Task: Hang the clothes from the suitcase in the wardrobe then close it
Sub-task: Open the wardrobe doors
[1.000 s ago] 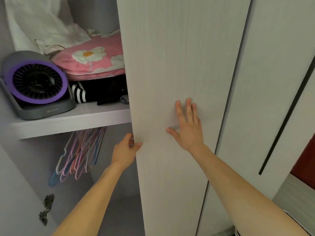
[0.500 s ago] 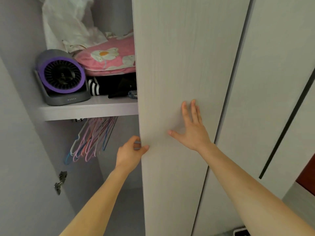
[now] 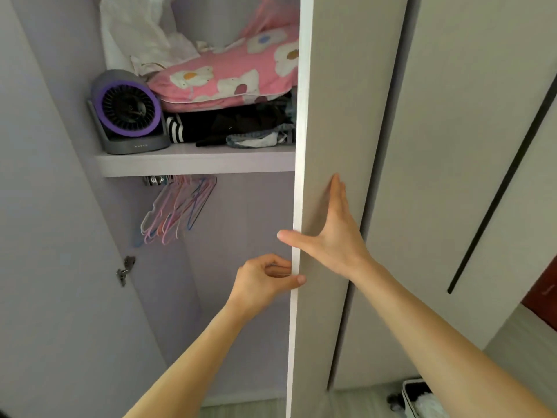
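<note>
- Head view: wardrobe door [image 3: 337, 101] now swung wider than a second ago, seen almost edge-on, so more of the shelf [image 3: 196, 164] shows.
- Left hand [image 3: 265, 282] pinches the door's white edge, thumb on the front, fingers curled behind, as before.
- Right hand [image 3: 334, 233] lies flat on the door face, fingers straight; its thumb now reaches past the edge.
- Empty hangers [image 3: 177, 209] hang under the shelf; fan [image 3: 129, 113] and pink pillow [image 3: 229, 76] lie above.
- Suitcase [image 3: 422, 399] corner, newly in view, on the floor at lower right.
</note>
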A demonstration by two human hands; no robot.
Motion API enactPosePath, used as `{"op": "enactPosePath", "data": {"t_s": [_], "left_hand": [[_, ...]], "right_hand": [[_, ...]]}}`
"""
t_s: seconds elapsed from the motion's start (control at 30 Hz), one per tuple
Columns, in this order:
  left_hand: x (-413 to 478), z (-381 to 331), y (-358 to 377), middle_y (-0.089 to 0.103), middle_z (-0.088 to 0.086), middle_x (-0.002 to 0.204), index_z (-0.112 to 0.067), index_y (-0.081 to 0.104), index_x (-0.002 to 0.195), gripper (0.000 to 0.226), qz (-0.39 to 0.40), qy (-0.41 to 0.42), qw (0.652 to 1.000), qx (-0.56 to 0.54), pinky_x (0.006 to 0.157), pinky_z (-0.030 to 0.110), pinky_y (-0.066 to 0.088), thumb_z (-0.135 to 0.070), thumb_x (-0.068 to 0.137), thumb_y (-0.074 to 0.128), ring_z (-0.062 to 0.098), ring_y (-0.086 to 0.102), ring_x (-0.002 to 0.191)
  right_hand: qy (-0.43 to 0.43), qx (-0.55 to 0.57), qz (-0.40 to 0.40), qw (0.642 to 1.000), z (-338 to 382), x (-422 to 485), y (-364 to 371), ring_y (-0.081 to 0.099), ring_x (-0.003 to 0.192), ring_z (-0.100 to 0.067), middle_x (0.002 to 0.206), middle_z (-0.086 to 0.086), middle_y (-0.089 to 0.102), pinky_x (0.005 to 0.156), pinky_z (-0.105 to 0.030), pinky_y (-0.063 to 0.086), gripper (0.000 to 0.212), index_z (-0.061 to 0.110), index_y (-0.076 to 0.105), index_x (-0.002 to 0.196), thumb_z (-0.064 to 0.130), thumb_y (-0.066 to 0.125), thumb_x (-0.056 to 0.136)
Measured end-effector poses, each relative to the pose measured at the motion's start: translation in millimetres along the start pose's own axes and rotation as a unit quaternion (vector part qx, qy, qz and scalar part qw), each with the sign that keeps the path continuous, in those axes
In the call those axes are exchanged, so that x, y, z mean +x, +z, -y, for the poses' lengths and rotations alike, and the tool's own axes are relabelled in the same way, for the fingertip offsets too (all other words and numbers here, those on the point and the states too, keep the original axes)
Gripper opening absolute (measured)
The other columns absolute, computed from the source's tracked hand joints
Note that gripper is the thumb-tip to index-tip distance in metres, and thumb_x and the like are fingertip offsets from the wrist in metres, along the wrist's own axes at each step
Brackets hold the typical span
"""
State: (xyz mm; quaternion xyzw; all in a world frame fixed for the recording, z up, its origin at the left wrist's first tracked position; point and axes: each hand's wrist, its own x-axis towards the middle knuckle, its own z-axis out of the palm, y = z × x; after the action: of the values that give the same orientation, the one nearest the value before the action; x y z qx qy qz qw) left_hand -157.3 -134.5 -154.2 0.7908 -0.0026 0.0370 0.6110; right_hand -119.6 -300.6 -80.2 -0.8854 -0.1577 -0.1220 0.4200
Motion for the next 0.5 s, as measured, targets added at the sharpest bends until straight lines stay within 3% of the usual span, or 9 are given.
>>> {"op": "enactPosePath", "data": {"t_s": [0.07, 0.13, 0.23, 0.37, 0.5], "left_hand": [[-6.7, -0.9, 18.1, 0.076, -0.01, 0.094, -0.025, 0.073, 0.091, 0.034, 0.021, 0.014, 1.0, 0.011, 0.087, 0.029, 0.056, -0.033, 0.065, 0.094, 0.008, 0.074, 0.086], [-10.1, -3.1, 38.1, 0.072, -0.015, 0.104, -0.036, 0.068, 0.102, 0.043, 0.063, 0.033, 0.995, 0.07, 0.083, 0.028, 0.057, -0.037, 0.066, 0.092, 0.005, 0.073, 0.085], [-10.4, -6.0, 68.5, 0.059, -0.022, 0.119, -0.045, 0.048, 0.126, 0.067, 0.136, 0.066, 0.97, 0.191, 0.075, 0.018, 0.054, -0.044, 0.07, 0.087, -0.003, 0.067, 0.088], [-3.2, -10.3, 106.9, 0.045, -0.027, 0.131, -0.043, 0.029, 0.142, 0.096, 0.176, 0.117, 0.944, 0.255, 0.091, 0.027, 0.054, -0.061, 0.065, 0.083, -0.003, 0.056, 0.109], [5.0, -24.4, 143.4, 0.035, -0.025, 0.145, -0.042, 0.018, 0.148, 0.108, 0.211, 0.151, 0.929, 0.264, 0.1, 0.03, 0.048, -0.068, 0.063, 0.08, -0.003, 0.048, 0.12]], "right_hand": [[-0.005, -0.022, -0.017, 1.0, -9.3, -13.4, -12.1, 0.007, 0.152, -0.008, 0.167, 0.011, -0.003, 0.12, -0.032, 0.021, 0.129, 0.031, -0.016, 0.155, 0.065, 0.074, 0.07], [-0.008, -0.04, -0.021, 0.999, -19.6, -23.4, -29.2, 0.028, 0.147, -0.01, 0.163, 0.014, 0.021, 0.116, -0.037, 0.034, 0.125, 0.034, -0.012, 0.156, 0.066, 0.071, 0.067], [-0.001, -0.031, 0.013, 0.999, -33.3, -39.5, -58.7, 0.053, 0.128, -0.002, 0.143, 0.025, 0.05, 0.105, -0.031, 0.047, 0.12, 0.039, -0.001, 0.157, 0.069, 0.071, 0.065], [0.017, 0.028, 0.035, 0.999, -53.2, -66.1, -96.0, 0.065, 0.106, 0.006, 0.137, 0.025, 0.056, 0.102, -0.029, 0.049, 0.094, 0.047, 0.027, 0.152, 0.06, 0.075, 0.072], [0.048, 0.044, 0.0, 0.998, -69.0, -93.3, -133.2, 0.065, 0.102, 0.009, 0.11, 0.028, 0.07, 0.097, -0.025, 0.048, 0.037, 0.042, 0.063, 0.121, 0.044, 0.074, 0.086]]}}
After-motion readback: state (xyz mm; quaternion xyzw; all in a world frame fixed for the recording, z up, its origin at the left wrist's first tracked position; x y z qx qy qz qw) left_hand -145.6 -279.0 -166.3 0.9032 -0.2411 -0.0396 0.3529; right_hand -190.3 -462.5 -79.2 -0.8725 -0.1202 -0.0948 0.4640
